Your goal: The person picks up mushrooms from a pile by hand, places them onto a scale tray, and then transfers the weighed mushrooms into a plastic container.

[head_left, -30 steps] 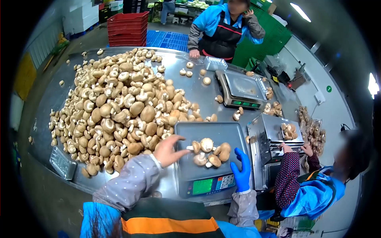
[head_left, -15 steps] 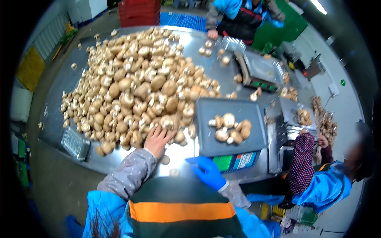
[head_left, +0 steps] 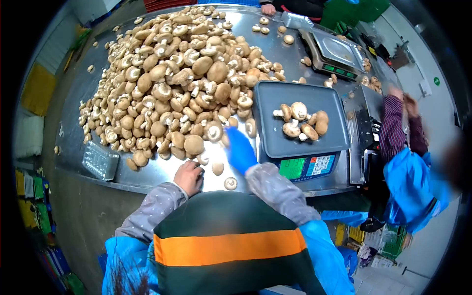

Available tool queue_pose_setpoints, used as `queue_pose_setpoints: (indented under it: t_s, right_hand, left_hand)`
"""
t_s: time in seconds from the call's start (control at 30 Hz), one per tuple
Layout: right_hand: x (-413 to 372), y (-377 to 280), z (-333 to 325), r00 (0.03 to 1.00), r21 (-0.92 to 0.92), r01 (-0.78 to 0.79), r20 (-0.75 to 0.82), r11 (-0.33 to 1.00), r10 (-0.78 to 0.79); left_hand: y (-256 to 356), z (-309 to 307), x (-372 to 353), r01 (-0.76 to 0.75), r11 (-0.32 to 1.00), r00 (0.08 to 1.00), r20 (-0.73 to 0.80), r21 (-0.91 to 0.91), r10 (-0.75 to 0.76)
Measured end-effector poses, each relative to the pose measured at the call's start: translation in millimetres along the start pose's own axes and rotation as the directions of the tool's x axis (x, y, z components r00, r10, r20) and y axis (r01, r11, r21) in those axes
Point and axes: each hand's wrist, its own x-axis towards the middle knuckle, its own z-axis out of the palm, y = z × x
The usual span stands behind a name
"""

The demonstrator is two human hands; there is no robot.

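Note:
My left hand [head_left: 189, 178], bare, rests at the near edge of the steel table [head_left: 125, 181]. Its fingers are curled under, hiding whatever they may hold. My right hand [head_left: 239, 151] wears a blue glove and reaches to the near edge of the mushroom pile [head_left: 167, 93]. Its blurred fingertips are right beside a pale mushroom [head_left: 214, 132]. Between my hands lie a brown mushroom [head_left: 218, 168] and one showing its underside [head_left: 230, 184]. Several mushrooms [head_left: 300, 122] sit on the grey pan of a scale [head_left: 263, 105], which has a lit green display [head_left: 292, 168].
A clear plastic tray [head_left: 100, 161] lies at the table's left edge. Beyond my scale stands a second scale [head_left: 339, 51]. At right a co-worker's purple sleeves [head_left: 393, 123] reach over the table, and another person's hand [head_left: 268, 9] rests on the far edge.
My left hand has drawn back from the pile to the table's near edge, its fingers now curled. My right hand has moved up to the pile. The camera view has tilted down.

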Motion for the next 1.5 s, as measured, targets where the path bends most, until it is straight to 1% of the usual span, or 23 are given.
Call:
queue_pose_setpoints:
  t_s: [0.07,0.13,0.2,0.23,0.27,0.33,0.4,0.47,0.53,0.63,0.73,0.8,0.93,1.07,1.13,1.2,1.27,1.3,1.33,1.37,1.43,1.47,1.5]
  right_hand:
    - [-2.4,14.6,23.7,0.986,-0.137,0.113,-0.103,0.984,-0.128]
    - [-5.4,-27.3,-2.9,0.969,-0.052,-0.115,0.215,0.992,0.124]
    - [-27.4,-31.7,-6.5,0.958,0.190,-0.061,0.286,0.980,0.004]
    - [-37.0,-30.9,-6.7,0.950,0.059,0.151,0.266,0.987,-0.162]
    - [-44.2,-29.7,-8.7,0.941,0.066,0.269,0.196,0.961,-0.277]
    - [-47.9,-38.1,-41.0,0.951,0.226,0.185,0.205,0.956,-0.232]
    - [-46.2,-65.1,-104.0,0.986,0.179,0.137,0.065,0.974,-0.151]
    - [-37.5,-51.0,-153.0,0.972,0.008,0.165,-0.171,0.986,-0.161]
    - [-23.2,-34.2,-194.3,0.928,0.077,0.037,-0.373,0.996,-0.006]
    - [1.9,-4.0,-221.0,0.886,-0.074,0.047,-0.457,0.996,-0.075]
    - [0.0,28.5,-210.5,0.987,-0.380,0.110,-0.065,0.918,-0.145]
    - [1.2,8.1,-224.4,0.990,-0.446,0.098,-0.048,0.890,-0.134]
    - [-14.2,0.4,-229.0,0.931,-0.060,0.042,-0.360,0.997,-0.061]
    - [-30.2,-23.6,-210.1,0.933,0.011,0.000,-0.359,1.000,0.004]
    - [-34.9,-38.5,-195.3,0.940,-0.004,0.050,-0.338,0.999,-0.049]
    - [-48.6,-38.5,-179.6,0.948,0.007,0.020,-0.319,1.000,-0.017]
    - [-66.6,-41.4,-154.2,0.974,0.207,-0.129,-0.155,0.970,0.163]
    - [-71.7,-44.5,-140.0,0.986,0.180,-0.093,-0.121,0.979,0.116]
    - [-74.8,-48.6,-127.3,0.994,0.157,-0.059,-0.082,0.986,0.073]
    - [-74.3,-55.2,-118.6,0.990,0.172,-0.045,-0.123,0.984,0.067]
    - [-66.5,-66.2,-110.2,0.977,0.196,-0.004,-0.206,0.981,0.046]
    - [-64.0,-66.5,-109.9,0.986,0.243,0.004,-0.161,0.970,0.037]
    - [-62.6,-64.2,-112.5,0.993,0.218,0.062,-0.111,0.974,-0.038]
  left_hand:
    - [-2.7,-1.9,-1.1,0.020,0.998,1.000,-0.010,-0.068,-0.020]
    - [-10.5,1.8,-5.8,0.043,0.993,0.999,-0.027,-0.113,-0.047]
    - [-10.5,-2.2,-6.2,0.077,0.988,0.995,-0.046,-0.133,-0.083]
    - [-11.4,-2.9,-6.0,0.068,0.987,0.996,-0.049,-0.147,-0.076]
    - [-10.8,-2.9,-4.7,0.062,0.985,0.996,-0.056,-0.162,-0.072]
    - [-5.8,-6.2,-0.9,0.063,0.976,0.994,-0.077,-0.209,-0.080]
    - [-1.5,-13.2,3.9,0.072,0.970,0.993,-0.074,-0.230,-0.091]
    - [2.3,-19.0,11.0,0.089,0.969,0.993,-0.053,-0.229,-0.104]
    - [8.3,-20.7,17.2,0.078,0.965,0.993,-0.065,-0.251,-0.097]
    - [17.3,-23.7,23.5,0.024,0.968,0.991,-0.123,-0.250,-0.057]
    - [17.3,-25.5,28.2,-0.015,0.968,0.979,-0.201,-0.249,-0.037]
    - [19.2,-33.2,29.8,0.003,0.966,0.969,-0.238,-0.260,-0.067]
    - [17.4,-45.2,64.0,-0.081,0.985,0.941,-0.338,-0.150,0.026]
    - [25.0,-41.5,106.1,-0.029,0.979,0.985,-0.159,0.203,0.062]
    - [19.2,-29.0,119.3,-0.009,0.926,0.978,0.196,0.377,-0.070]
    - [13.6,-22.8,124.7,-0.013,0.938,0.951,0.293,0.345,-0.095]
    - [23.2,-40.3,120.5,0.046,0.989,0.964,0.252,0.143,-0.081]
    - [30.1,-39.3,113.8,0.154,0.977,0.975,0.185,-0.147,-0.126]
    - [35.4,-37.2,107.2,0.235,0.872,0.971,0.140,-0.429,-0.193]
    - [40.6,-36.8,106.3,0.349,0.618,0.936,0.293,-0.705,-0.194]
    - [69.2,-54.7,108.5,0.501,0.314,0.859,0.506,-0.806,-0.072]
    - [87.7,-59.5,109.7,0.585,0.162,0.804,0.595,-0.795,0.013]
    - [99.7,-47.4,111.6,0.516,0.213,0.843,0.536,-0.830,0.047]
